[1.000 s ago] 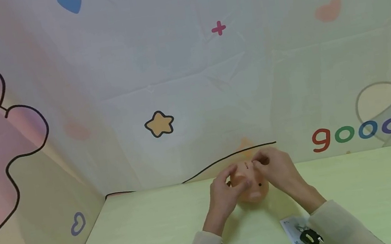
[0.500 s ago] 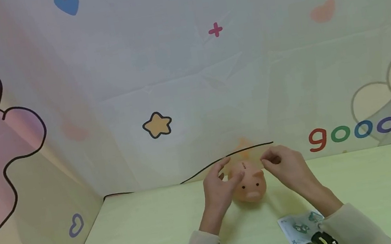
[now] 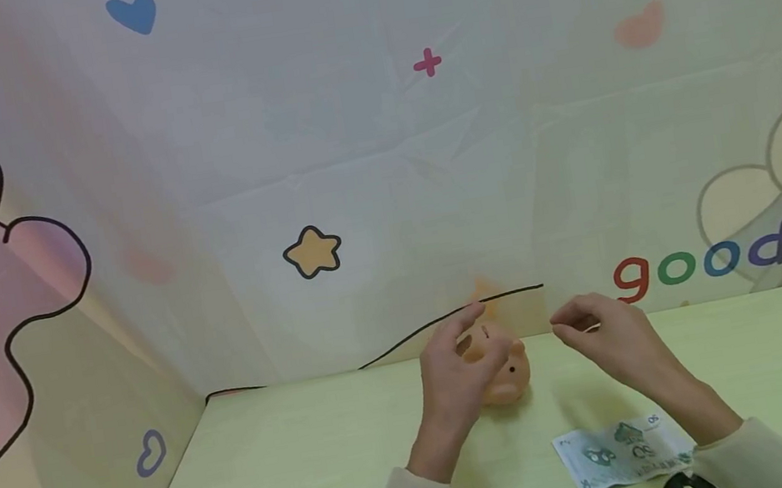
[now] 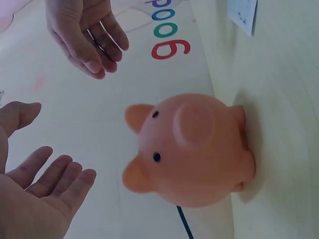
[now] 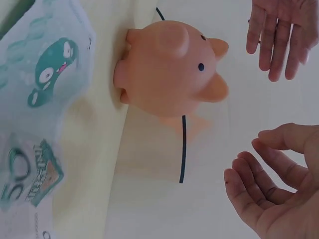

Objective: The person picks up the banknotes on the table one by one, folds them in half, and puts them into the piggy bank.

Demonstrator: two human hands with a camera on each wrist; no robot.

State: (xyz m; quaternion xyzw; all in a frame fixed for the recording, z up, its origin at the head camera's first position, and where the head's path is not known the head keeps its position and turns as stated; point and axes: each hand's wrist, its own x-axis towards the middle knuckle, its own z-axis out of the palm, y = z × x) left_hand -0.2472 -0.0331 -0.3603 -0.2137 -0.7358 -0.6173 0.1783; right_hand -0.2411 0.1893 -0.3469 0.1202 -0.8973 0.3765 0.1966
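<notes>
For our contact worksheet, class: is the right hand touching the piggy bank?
Apart: the head view plainly shows a gap between the right hand and the piggy bank.

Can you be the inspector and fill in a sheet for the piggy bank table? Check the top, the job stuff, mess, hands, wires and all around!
Surface: pale yellow-green flat tabletop.
Job's things: round pink-orange piggy bank, standing on its feet; white-and-green printed paper note marked 50, lying on the tabletop.
Clutter: nothing seen.
Grippers: bare left hand beside the piggy bank, holding nothing; bare right hand, fingers loosely bent, holding nothing.
Cables: nothing seen.
Surroundings: pale creased backdrop, with a black-outlined orange star and a blue heart.
</notes>
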